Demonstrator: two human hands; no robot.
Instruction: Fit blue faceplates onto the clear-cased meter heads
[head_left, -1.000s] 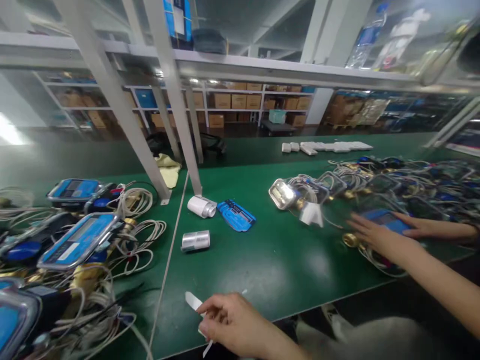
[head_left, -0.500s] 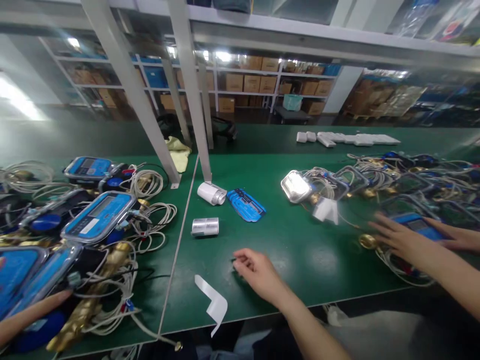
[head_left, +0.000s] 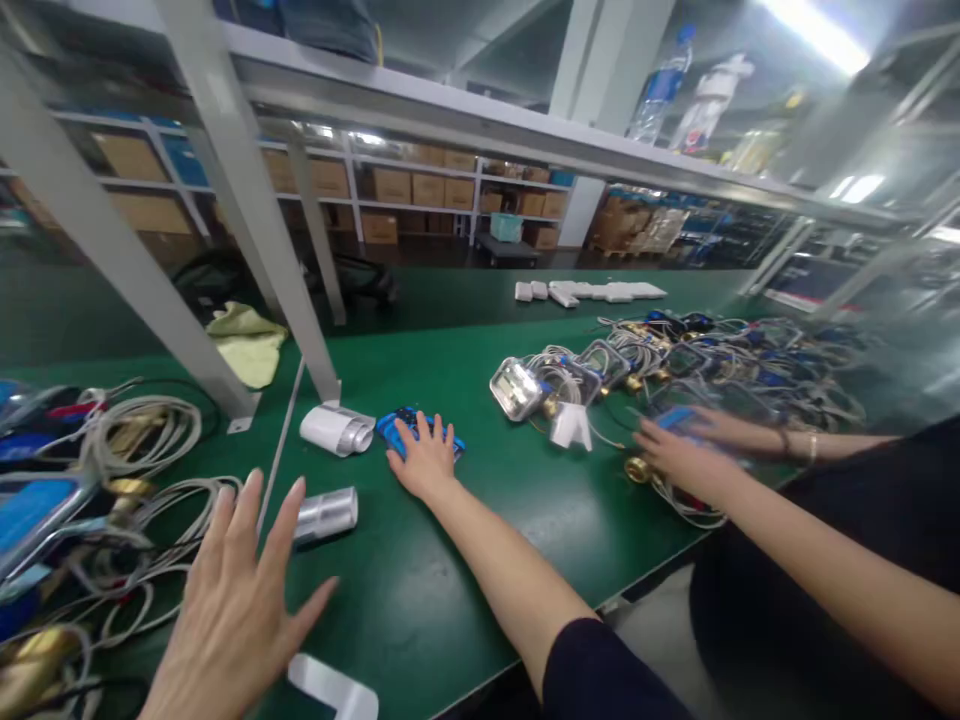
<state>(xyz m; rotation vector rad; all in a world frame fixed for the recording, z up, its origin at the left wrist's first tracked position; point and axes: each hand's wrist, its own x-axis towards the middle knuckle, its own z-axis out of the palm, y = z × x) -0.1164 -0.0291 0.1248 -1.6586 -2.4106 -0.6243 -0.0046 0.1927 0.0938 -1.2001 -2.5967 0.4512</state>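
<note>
With fingers spread, my left hand [head_left: 236,600] hovers over the near left of the green bench, holding nothing. Just past its fingertips lies a silvery roll [head_left: 327,515]. My right hand [head_left: 426,460] reaches forward, its outstretched fingers resting over the blue faceplate labels [head_left: 388,424] and covering most of them; no grip shows. Left of that hand lies a white label roll [head_left: 336,428] on its side. A strip of white backing paper [head_left: 334,688] is near the front edge, partly outside the view.
Meters with coiled cables [head_left: 161,430] crowd the left. At right, a co-worker's hands [head_left: 682,450] handle a blue-faced meter, near a row of meters [head_left: 600,365]. Metal posts [head_left: 247,200] rise from the bench. White packets [head_left: 585,292] lie at the back.
My right hand has moved forward onto the blue labels, its fingers now extended. My left hand has come away from the meters at left and is spread open. The view has swung right.
</note>
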